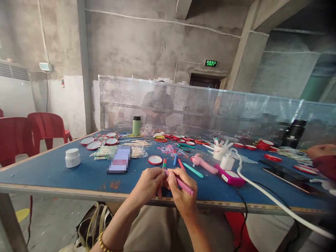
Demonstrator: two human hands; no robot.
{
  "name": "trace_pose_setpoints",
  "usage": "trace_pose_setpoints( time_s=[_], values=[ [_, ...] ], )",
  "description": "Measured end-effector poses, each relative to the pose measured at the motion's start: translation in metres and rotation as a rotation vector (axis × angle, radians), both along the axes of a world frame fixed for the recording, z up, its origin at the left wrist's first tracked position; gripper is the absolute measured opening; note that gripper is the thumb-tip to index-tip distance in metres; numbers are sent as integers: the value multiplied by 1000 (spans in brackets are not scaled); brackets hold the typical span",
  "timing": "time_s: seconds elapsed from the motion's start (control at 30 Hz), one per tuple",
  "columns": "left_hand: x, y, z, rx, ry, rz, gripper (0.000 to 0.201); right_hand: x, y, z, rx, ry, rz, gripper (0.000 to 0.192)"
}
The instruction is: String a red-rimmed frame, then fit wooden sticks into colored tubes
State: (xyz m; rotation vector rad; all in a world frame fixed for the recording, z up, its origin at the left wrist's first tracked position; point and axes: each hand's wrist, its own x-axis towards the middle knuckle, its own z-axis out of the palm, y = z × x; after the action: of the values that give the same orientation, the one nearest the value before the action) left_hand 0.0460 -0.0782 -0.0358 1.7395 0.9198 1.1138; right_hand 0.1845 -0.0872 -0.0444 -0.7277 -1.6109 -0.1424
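Note:
My left hand (149, 183) pinches a thin wooden stick (163, 165) with red and green colouring, held upright over the near edge of the blue table (86, 173). My right hand (182, 192) grips a pink marker pen (183, 184), whose tip touches the stick near my left fingers. Just beyond my hands lie a round red-rimmed disc (155, 160), loose coloured pens (193, 170) and a pink glue gun (203, 163).
A white jar (72, 157), a green bottle (136, 125), more red discs (99, 141), a white cup of pens (219, 151), a white cable (265, 190) and phones (288, 178) lie on the table. Another person's hand (320, 152) rests at right. Red chairs (23, 134) stand left.

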Motion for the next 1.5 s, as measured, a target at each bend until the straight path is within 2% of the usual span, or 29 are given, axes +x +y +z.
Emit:
trace_pose_setpoints(
  time_s=[0.73, 1.07, 1.3, 1.5],
  values=[
    [-1, 3, -3, 62, 73, 30, 39, 0, 2, -1, 2, -23, 5, 15],
    [-1, -2, 2, 58, 65, 23, 36, 0, -1, 1, -11, -19, -21, 17],
    [-2, 0, -2, 94, 99, 53, 36, 0, 1, 0, -19, -27, 18, 15],
    [-2, -1, 1, 99, 103, 52, 36, -1, 1, 0, -35, -24, 18, 16]
  ],
)
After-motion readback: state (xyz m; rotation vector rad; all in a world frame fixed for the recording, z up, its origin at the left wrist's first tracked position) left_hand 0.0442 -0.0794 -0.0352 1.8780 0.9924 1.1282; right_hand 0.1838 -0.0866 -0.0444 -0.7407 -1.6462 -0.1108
